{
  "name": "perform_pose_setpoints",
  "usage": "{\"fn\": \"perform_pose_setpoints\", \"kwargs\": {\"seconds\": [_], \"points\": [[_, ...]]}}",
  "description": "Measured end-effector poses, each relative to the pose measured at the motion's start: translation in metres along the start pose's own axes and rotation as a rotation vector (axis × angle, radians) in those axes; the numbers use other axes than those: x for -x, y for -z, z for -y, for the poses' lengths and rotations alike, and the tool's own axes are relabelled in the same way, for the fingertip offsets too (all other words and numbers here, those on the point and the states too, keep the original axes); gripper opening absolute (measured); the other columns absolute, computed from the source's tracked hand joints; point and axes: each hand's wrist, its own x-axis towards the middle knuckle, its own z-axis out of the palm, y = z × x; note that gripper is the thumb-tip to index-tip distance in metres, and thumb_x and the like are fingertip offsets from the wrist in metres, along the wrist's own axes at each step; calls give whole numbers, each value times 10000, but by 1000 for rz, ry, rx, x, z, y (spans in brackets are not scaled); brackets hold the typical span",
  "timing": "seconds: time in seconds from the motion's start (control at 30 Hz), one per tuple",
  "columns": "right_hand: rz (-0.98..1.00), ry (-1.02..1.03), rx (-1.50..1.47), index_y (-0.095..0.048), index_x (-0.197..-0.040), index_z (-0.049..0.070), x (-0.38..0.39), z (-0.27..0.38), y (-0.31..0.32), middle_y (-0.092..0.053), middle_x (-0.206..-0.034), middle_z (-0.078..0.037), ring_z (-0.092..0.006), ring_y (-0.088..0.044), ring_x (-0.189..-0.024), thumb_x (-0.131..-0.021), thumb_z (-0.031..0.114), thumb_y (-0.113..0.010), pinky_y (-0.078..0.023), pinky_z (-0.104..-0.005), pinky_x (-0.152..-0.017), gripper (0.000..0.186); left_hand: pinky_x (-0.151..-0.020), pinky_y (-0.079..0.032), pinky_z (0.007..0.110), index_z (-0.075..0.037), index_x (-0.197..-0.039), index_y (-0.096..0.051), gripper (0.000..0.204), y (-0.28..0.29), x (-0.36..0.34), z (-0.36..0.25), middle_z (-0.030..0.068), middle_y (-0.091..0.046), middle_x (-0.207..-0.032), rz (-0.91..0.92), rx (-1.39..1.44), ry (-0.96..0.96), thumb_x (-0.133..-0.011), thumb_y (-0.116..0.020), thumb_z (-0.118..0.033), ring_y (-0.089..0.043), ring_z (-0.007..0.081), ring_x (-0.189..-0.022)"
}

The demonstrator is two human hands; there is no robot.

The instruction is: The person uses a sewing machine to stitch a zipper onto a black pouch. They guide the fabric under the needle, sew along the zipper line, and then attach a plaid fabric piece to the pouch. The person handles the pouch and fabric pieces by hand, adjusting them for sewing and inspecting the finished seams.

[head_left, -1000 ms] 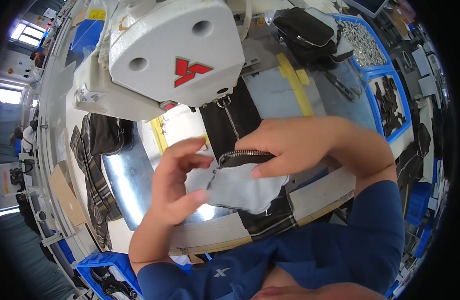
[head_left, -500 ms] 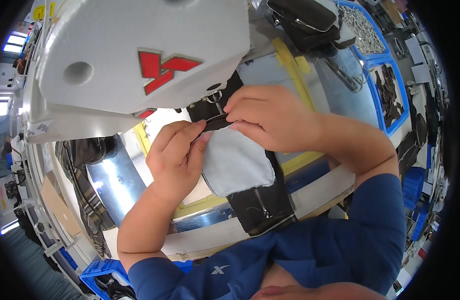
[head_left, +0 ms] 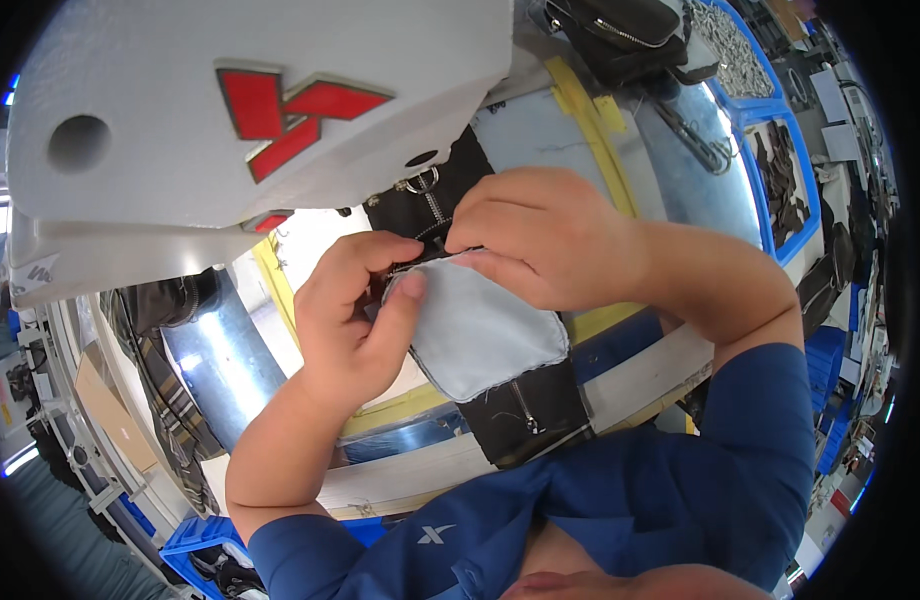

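Note:
A pale grey-blue pocket lining (head_left: 490, 330) with a stitched edge lies over a long black fabric piece (head_left: 525, 405) that has zips in it. My left hand (head_left: 355, 315) is closed on the lining's upper left edge, its thumb on the pale face and its fingers behind. With bent fingers, my right hand (head_left: 550, 240) pinches the upper right of the same edge. Between the hands runs a dark strip, partly hidden by the fingers. Just beyond, a metal ring (head_left: 421, 181) and a zip (head_left: 435, 207) show on the black fabric. The fingertips themselves are partly covered.
A white sewing machine head (head_left: 180, 190) with a red emblem overhangs the left and far side of the work. Black pouches (head_left: 620, 40), metal tongs or scissors (head_left: 692, 138) and a blue tray (head_left: 805, 215) of dark pieces lie at right. Plaid and black fabric (head_left: 165, 370) hangs at left.
The lining's top edge has come up over the dark zip strip, which shows less now. My left thumb has spread onto the pale face. The machine head appears farther left as the view shifted.

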Motion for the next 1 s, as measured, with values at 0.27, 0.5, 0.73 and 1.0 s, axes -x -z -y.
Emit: {"fn": "perform_pose_setpoints", "kwargs": {"seconds": [0.27,0.5,0.73,1.0], "points": [[14,45,4,-729,-987,43,2,0,-3,-718,-944,-105,-300,-697,-780,-829,36,-811,-567,-394,-640,177,-747,-522,272,-4,-1074,-742,164,-3,2,5,94,-736,-1008,39,98,108,-924,-802,-36,-654,139,-822],[-7,-5,-56,-729,-991,33,3,-2,-4,-722,-950,-120,-310,-705,-776,-825,29,-807,-571,-383,-632,183,-693,-528,291,-13,-1002,-761,112,-4,-1,-3,88,-736,-901,24,-60,34,-904,-812,-32,-666,172,-755],[70,-157,-177,-746,-1016,36,-1,3,0,-733,-961,-108,-282,-713,-782,-871,66,-801,-565,-371,-644,158,-666,-511,286,-13,-1004,-761,118,-3,-2,-4,86,-736,-895,49,-55,16,-894,-803,-6,-658,166,-744],[68,-213,-256,-754,-1000,39,-2,2,0,-728,-931,-98,-243,-679,-732,-906,76,-782,-528,-343,-620,105,-672,-509,281,-11,-1008,-761,119,-3,-4,-4,81,-733,-891,73,-41,19,-896,-797,3,-651,156,-751]]}}
